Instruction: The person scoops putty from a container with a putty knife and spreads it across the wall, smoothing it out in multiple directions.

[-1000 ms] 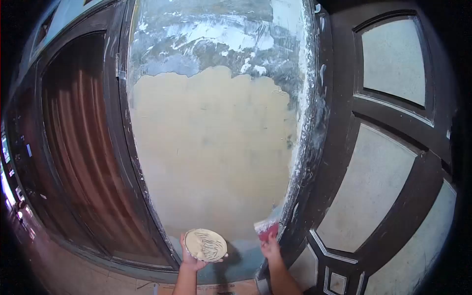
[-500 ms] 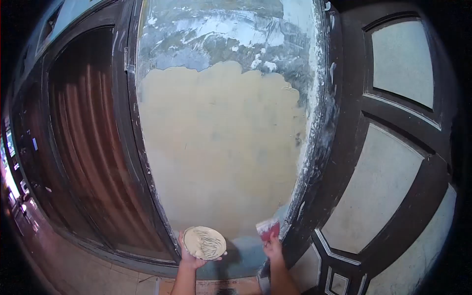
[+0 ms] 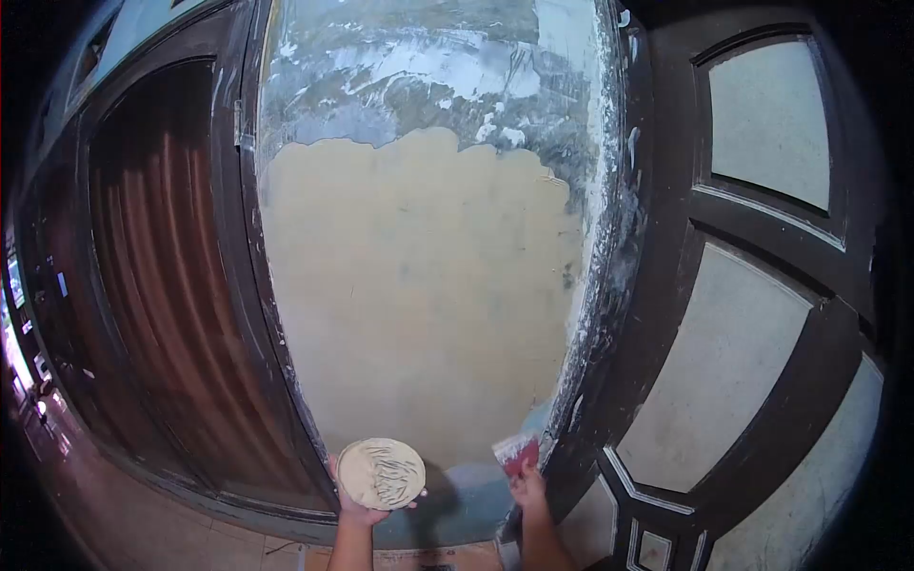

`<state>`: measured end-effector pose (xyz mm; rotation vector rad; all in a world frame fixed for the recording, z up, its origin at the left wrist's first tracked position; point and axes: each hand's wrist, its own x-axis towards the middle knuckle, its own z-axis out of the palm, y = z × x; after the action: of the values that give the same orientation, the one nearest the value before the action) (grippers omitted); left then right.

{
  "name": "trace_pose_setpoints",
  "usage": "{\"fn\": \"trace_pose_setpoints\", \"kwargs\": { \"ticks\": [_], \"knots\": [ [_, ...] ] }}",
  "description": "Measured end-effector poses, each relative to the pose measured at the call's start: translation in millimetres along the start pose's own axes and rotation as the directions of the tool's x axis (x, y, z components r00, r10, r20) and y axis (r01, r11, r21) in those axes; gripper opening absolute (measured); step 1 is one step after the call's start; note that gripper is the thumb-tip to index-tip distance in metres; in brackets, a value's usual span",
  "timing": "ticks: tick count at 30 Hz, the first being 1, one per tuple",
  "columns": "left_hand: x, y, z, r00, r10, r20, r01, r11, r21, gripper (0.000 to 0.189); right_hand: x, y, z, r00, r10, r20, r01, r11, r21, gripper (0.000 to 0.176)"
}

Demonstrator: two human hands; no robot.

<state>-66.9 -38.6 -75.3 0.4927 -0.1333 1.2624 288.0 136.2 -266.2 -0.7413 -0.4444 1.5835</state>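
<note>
A round bowl of cream putty (image 3: 382, 474), its surface ridged with scrape marks, rests on my left hand (image 3: 356, 509), whose fingers wrap round its underside and rim. My right hand (image 3: 528, 487) grips a red putty scraper (image 3: 517, 455) with whitish putty along its edge. Both hands are low in the head view, in front of a wall panel (image 3: 419, 285) coated in smooth beige putty. Above the coat's wavy upper edge shows a grey-blue surface (image 3: 438, 71) with white smears. A bluish strip (image 3: 457, 519) shows along the bottom of the panel.
To the left stands a dark wooden frame (image 3: 233, 285) with a brown curtain (image 3: 162, 266) behind it. A dark door with pale panels (image 3: 719, 362) is at the right. Cardboard (image 3: 457, 557) lies on the tiled floor (image 3: 200, 538) below.
The bowl and my left hand have shifted slightly left, and the bowl is turned a little. The scraper has dipped slightly and tilted. The whole view has shifted a little.
</note>
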Motion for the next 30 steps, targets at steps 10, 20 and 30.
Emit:
{"fn": "trace_pose_setpoints", "kwargs": {
  "ticks": [10, 20, 30],
  "knots": [
    [12, -14, 7, 0.999, -0.041, 0.021, 0.043, 0.993, -0.112, 0.114, 36, -36, 34, 0.984, 0.040, -0.173, -0.024, 0.995, 0.092, 0.026],
    [8, -6, 8, 0.999, -0.027, -0.023, 0.024, 0.993, -0.117, 0.114, -26, -121, 160, 0.956, -0.246, 0.159, 0.262, 0.961, -0.086, 0.028],
    [-6, -2, 13, 1.000, -0.008, 0.008, 0.008, 0.997, -0.072, 0.114, 16, 40, -29, 0.986, 0.156, -0.057, -0.150, 0.984, 0.101, 0.035]
  ]
}}
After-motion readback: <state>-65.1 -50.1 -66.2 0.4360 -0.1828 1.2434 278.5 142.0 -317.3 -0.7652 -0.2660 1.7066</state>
